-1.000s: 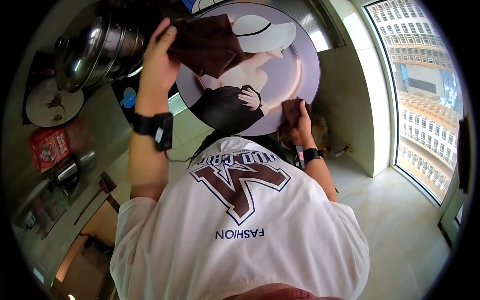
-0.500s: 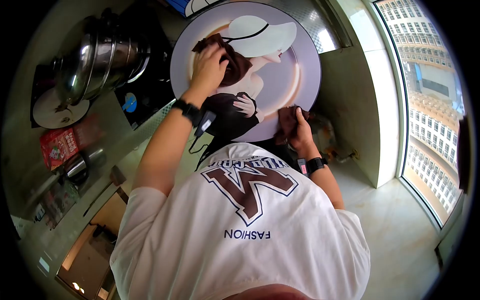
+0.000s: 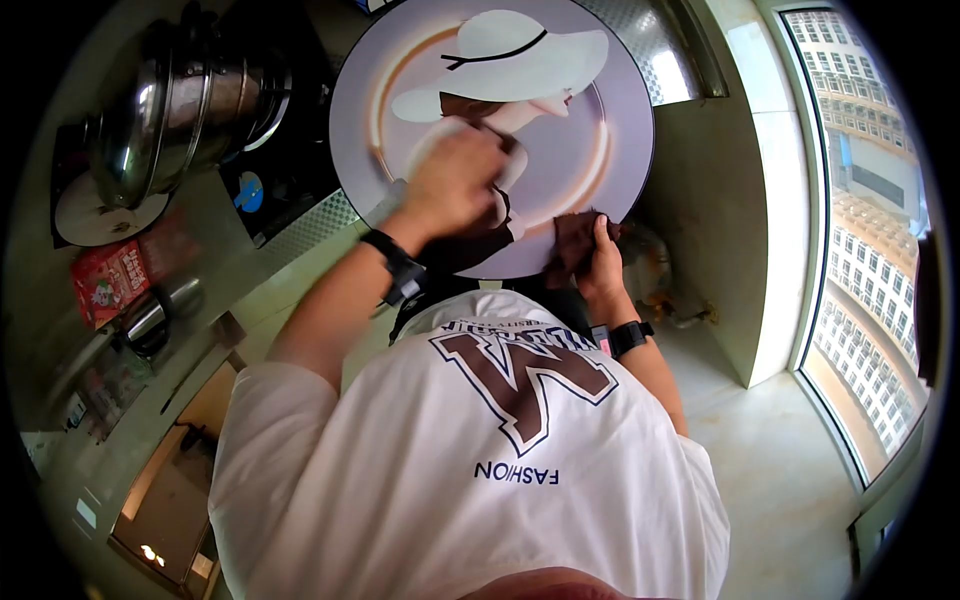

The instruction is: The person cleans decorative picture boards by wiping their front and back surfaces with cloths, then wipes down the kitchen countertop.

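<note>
In front of me is a round grey tabletop (image 3: pixel 365 130) printed with a figure in a wide white hat. My left hand (image 3: pixel 455 180), smeared by motion, is closed and pressed down over the middle of the print. Under its fingers is a dark brown cloth (image 3: pixel 512 150), mostly hidden and hard to tell from the dark print. At the near right rim, my right hand (image 3: pixel 603 268) grips another part of brown cloth (image 3: pixel 575 240), thumb on top. Whether the two brown parts are one cloth I cannot tell. Both wrists wear black bands.
To the left a steel pot (image 3: pixel 165 120) stands on a dark stove. Nearer me are a patterned plate (image 3: pixel 105 215), a red packet (image 3: pixel 110 285) and a steel vessel (image 3: pixel 148 328) on the counter. A wall (image 3: pixel 715 200) and a window (image 3: pixel 865 230) bound the right side; pipes (image 3: pixel 675 300) show low down.
My left hand has moved right and toward me across the tabletop with the cloth, uncovering the hat's left brim. My right hand keeps its grip at the rim. The view has shifted slightly.
</note>
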Demonstrator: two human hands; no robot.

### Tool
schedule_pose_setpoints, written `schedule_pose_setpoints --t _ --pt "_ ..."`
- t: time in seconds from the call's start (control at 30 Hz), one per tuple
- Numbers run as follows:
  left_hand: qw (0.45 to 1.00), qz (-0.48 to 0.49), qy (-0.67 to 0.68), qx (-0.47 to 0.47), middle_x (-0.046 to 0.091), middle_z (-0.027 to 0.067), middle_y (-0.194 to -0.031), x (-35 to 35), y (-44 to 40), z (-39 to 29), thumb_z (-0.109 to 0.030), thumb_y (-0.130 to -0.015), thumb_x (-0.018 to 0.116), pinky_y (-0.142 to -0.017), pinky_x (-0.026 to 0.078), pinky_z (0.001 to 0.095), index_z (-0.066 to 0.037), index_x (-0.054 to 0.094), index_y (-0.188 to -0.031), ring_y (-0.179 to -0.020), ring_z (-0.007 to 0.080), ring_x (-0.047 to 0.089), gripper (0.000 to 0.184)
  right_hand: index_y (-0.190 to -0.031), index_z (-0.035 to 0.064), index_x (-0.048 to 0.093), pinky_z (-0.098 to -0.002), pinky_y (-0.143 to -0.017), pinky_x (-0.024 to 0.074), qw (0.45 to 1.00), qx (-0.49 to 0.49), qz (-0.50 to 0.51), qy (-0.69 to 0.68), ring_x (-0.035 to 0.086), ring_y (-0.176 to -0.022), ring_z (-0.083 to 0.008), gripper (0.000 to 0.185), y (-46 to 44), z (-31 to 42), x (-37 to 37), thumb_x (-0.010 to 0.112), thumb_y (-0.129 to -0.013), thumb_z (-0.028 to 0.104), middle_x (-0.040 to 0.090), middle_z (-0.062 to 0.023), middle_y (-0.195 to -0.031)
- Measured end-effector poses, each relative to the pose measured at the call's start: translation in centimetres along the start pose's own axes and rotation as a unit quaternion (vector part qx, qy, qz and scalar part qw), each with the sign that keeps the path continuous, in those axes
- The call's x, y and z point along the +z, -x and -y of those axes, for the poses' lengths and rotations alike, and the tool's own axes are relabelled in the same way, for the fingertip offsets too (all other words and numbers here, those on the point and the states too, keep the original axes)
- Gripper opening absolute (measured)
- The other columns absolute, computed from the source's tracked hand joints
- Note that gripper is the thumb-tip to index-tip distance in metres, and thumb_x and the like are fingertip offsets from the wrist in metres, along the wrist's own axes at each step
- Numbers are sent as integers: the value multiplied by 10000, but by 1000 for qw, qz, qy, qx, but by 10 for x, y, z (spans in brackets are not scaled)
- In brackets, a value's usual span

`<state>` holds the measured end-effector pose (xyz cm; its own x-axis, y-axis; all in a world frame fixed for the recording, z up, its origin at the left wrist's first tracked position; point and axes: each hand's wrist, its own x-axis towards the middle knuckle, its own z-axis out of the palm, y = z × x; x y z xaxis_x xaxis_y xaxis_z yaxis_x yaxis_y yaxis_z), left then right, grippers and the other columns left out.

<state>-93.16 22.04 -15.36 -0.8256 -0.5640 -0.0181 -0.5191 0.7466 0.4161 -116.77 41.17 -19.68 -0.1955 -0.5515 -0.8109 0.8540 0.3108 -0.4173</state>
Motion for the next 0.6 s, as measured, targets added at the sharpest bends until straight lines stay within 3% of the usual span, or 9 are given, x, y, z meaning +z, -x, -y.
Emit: schedule_pose_setpoints --t 0.03,0.1,0.13,0.17,0.23,0.37,0.43,0.53,0.6 --pt "992 -57 -85 -71 543 139 -1456 -12 6 27 -285 -819 702 -1154 321 536 -106 633 -1278 -1380 367 456 498 -1267 41 555 -409 -981 518 1000 3 -3 -4 633 -1114 -253 446 -1 -2 1 572 -1035 421 655 -118 -1199" --pt "935 -120 -264 -204 423 160 -1571 -16 10 95 -404 -966 568 -1193 261 523 -109 517 -1453 -1473 364 339 572 -1293 26 541 -407 -995 511 998 11 54 -10 630 -1122 -256 463 -6 -3 3 567 -1039 412 641 -126 -1233" --pt "921 -130 -258 -263 376 176 -1599 -22 3 115 -442 -1017 484 -1209 233 520 -90 436 -1517 -1504 360 287 614 -1307 18 534 -411 -1012 500 999 5 41 4 620 -1141 -257 490 -5 2 7 580 -1030 419 634 -129 -1252" --pt "899 -150 -276 -306 398 187 -1581 -22 -14 111 -419 -987 528 -1209 235 523 -56 453 -1493 -1494 363 304 627 -1307 18 534 -411 -1012 500 999 3 41 6 620 -1141 -257 490 -5 6 14 580 -1030 419 634 -129 -1252" --pt "916 -154 -204 -308 423 190 -1561 -7 -51 69 -408 -940 576 -1206 244 523 -44 477 -1468 -1474 364 336 649 -1303 53 542 -435 -1059 458 1000 -19 12 10 605 -1165 -271 469 -1 10 21 577 -1029 432 640 -116 -1257" --pt "991 -93 -91 -12 462 149 -1539 36 -52 -41 -413 -856 671 -1198 270 518 -66 558 -1405 -1444 315 392 659 -1287 64 555 -437 -1076 444 999 7 -27 20 577 -1207 -271 458 -23 18 17 587 -1024 437 607 -115 -1301" --pt "997 -57 -16 46 472 126 -1535 29 -34 -48 -408 -815 721 -1194 283 503 -92 578 -1396 -1436 297 404 676 -1344 50 536 -422 -1074 442 997 -34 -45 51 563 -1229 -254 523 -18 29 35 567 -1028 465 583 -117 -1350" --pt "993 -78 -17 -83 547 121 -1436 -13 -22 4 -298 -750 776 -1107 379 501 -82 614 -1261 -1363 338 461 578 -1423 -8 507 -362 -1021 465 979 -115 -101 131 550 -1224 -226 612 -36 38 32 532 -1041 470 585 -132 -1354" --pt "950 -106 -214 -199 435 132 -1556 -12 2 56 -385 -911 645 -1184 283 522 -88 525 -1421 -1451 330 369 602 -1417 -19 507 -361 -1020 463 979 -121 -97 136 551 -1228 -228 616 -56 39 18 529 -1042 469 583 -139 -1360"
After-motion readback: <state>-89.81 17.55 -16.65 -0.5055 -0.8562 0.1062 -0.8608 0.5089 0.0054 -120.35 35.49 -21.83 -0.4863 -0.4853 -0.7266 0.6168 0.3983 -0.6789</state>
